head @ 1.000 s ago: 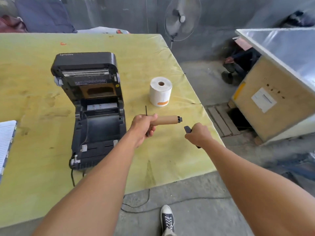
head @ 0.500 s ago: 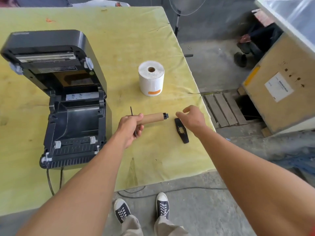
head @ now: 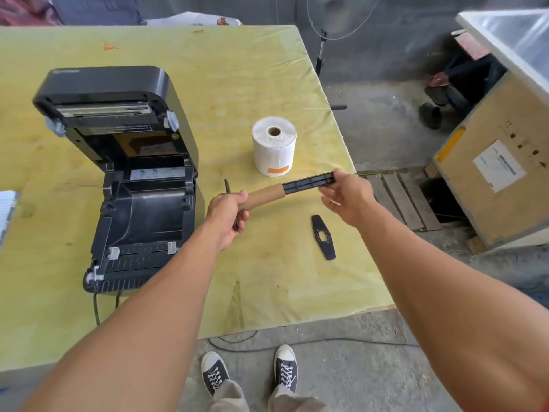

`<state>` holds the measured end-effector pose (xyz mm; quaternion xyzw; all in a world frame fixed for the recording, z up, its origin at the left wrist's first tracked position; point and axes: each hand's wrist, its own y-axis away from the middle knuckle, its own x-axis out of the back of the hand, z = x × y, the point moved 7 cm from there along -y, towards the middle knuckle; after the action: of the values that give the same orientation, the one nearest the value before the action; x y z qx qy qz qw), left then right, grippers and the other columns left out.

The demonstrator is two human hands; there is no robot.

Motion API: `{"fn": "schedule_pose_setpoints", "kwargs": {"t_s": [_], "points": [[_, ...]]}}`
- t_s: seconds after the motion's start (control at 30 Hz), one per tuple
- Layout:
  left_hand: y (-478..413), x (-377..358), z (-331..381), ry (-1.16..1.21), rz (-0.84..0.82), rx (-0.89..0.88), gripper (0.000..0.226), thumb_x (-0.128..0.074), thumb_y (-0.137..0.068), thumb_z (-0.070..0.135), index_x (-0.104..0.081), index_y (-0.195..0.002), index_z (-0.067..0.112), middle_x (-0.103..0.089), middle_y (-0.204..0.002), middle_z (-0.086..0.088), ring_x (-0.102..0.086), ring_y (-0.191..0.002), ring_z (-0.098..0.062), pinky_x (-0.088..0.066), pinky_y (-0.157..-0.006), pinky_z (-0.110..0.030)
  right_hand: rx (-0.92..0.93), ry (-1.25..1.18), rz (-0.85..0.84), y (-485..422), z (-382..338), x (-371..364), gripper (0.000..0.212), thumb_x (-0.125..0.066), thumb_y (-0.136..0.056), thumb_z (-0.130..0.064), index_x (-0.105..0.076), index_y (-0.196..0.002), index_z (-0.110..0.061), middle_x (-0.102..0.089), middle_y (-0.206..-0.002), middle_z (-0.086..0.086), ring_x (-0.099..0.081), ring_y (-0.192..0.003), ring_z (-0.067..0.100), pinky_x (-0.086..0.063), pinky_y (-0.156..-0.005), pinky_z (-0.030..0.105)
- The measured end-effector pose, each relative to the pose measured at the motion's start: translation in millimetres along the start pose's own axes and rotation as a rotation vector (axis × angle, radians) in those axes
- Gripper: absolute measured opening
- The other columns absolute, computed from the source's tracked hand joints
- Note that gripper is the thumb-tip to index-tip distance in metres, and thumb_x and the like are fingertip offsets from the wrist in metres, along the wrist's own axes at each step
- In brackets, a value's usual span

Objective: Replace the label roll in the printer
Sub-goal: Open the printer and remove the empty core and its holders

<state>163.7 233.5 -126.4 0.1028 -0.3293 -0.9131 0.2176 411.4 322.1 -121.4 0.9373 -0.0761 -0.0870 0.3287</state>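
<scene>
The black label printer (head: 124,162) stands on the yellow table (head: 243,66) with its lid up and its roll bay bare. To its right, a full white label roll (head: 274,147) stands on end. My left hand (head: 227,212) grips a bare brown cardboard core (head: 263,197), with a black end piece poking out above and below the fist. My right hand (head: 346,197) pinches the black plastic spindle (head: 309,182), which sticks about halfway out of the core's right end. A flat black spindle end plate (head: 323,237) lies on the table below my right hand.
The table's right edge runs just past the label roll, and its front edge is near my shoes (head: 249,371). A large wooden crate (head: 490,162) stands on the floor to the right, a fan stand (head: 320,52) behind the table. White paper (head: 7,209) lies at the left edge. Cables trail underneath.
My right hand let go of the black end plate, left it on the table, took the spindle's end and drew it partway out of the cardboard core. The left hand kept its hold.
</scene>
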Motion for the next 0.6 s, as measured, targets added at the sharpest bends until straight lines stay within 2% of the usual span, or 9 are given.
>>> {"fn": "schedule_pose_setpoints", "kwargs": {"t_s": [0.03, 0.07, 0.13, 0.23, 0.3, 0.37, 0.43, 0.6], "points": [[0, 6, 2, 0.014, 0.020, -0.001, 0.006, -0.058, -0.096, 0.019, -0.061, -0.101, 0.015, -0.063, -0.084, -0.005, -0.050, -0.057, -0.009, -0.036, -0.042, -0.019, 0.047, 0.003, 0.050, -2, -9, 7, 0.020, -0.052, -0.104, -0.026, -0.065, -0.106, -0.011, -0.066, -0.086, 0.003, -0.068, -0.078, 0.016, -0.052, -0.063, 0.031], [0, 10, 3, 0.025, 0.035, -0.005, 0.006, -0.057, -0.097, 0.019, -0.060, -0.100, 0.015, -0.064, -0.083, -0.006, -0.050, -0.056, -0.009, -0.035, -0.042, -0.019, 0.105, 0.108, 0.059, -3, -17, 12, 0.023, -0.052, -0.104, -0.027, -0.064, -0.113, -0.011, -0.067, -0.088, 0.003, -0.067, -0.077, 0.015, -0.052, -0.063, 0.030], [3, 15, 7, 0.032, 0.055, -0.019, 0.008, -0.054, -0.098, 0.020, -0.060, -0.096, 0.015, -0.066, -0.081, -0.007, -0.049, -0.056, -0.009, -0.035, -0.045, -0.020, 0.199, 0.454, -0.041, -2, -23, 6, 0.029, -0.055, -0.102, -0.029, -0.063, -0.122, -0.010, -0.068, -0.092, 0.002, -0.067, -0.075, 0.015, -0.051, -0.061, 0.028], [6, 14, 7, 0.040, 0.060, -0.021, 0.010, -0.053, -0.099, 0.021, -0.059, -0.093, 0.015, -0.065, -0.083, -0.008, -0.048, -0.057, -0.010, -0.035, -0.047, -0.021, 0.203, 0.744, -0.206, 5, -7, -19, 0.030, -0.065, -0.097, -0.030, -0.062, -0.115, -0.007, -0.067, -0.084, 0.005, -0.065, -0.066, 0.017, -0.056, -0.062, 0.030], [7, 14, 4, 0.037, 0.052, -0.012, 0.010, -0.053, -0.099, 0.021, -0.060, -0.094, 0.015, -0.066, -0.083, -0.008, -0.048, -0.056, -0.010, -0.034, -0.047, -0.021, 0.203, 0.862, -0.251, 7, 8, -35, 0.028, -0.068, -0.095, -0.031, -0.064, -0.108, -0.007, -0.063, -0.075, 0.008, -0.061, -0.061, 0.019, -0.059, -0.069, 0.033], [9, 16, 1, 0.026, 0.052, -0.006, 0.009, -0.054, -0.099, 0.022, -0.060, -0.096, 0.016, -0.066, -0.083, -0.008, -0.048, -0.056, -0.010, -0.034, -0.048, -0.021, 0.205, 0.946, -0.291, 5, 22, -48, 0.026, -0.069, -0.094, -0.032, -0.066, -0.106, -0.008, -0.060, -0.070, 0.010, -0.060, -0.061, 0.023, -0.060, -0.082, 0.041], [9, 22, 0, 0.017, 0.055, -0.007, 0.009, -0.053, -0.100, 0.021, -0.060, -0.102, 0.015, -0.066, -0.084, -0.009, -0.048, -0.058, -0.010, -0.034, -0.049, -0.021, 0.209, 0.993, -0.293, 2, 31, -54, 0.026, -0.068, -0.095, -0.032, -0.066, -0.107, -0.008, -0.060, -0.067, 0.010, -0.062, -0.061, 0.025, -0.059, -0.085, 0.042], [8, 36, -3, 0.011, 0.075, -0.010, 0.014, -0.054, -0.099, 0.022, -0.060, -0.108, 0.012, -0.067, -0.089, -0.010, -0.050, -0.059, -0.011, -0.036, -0.051, -0.022, 0.187, 1.081, -0.254, -4, 38, -55, 0.028, -0.066, -0.096, -0.033, -0.066, -0.111, -0.009, -0.065, -0.069, 0.012, -0.063, -0.058, 0.023, -0.049, -0.060, 0.025]]}}
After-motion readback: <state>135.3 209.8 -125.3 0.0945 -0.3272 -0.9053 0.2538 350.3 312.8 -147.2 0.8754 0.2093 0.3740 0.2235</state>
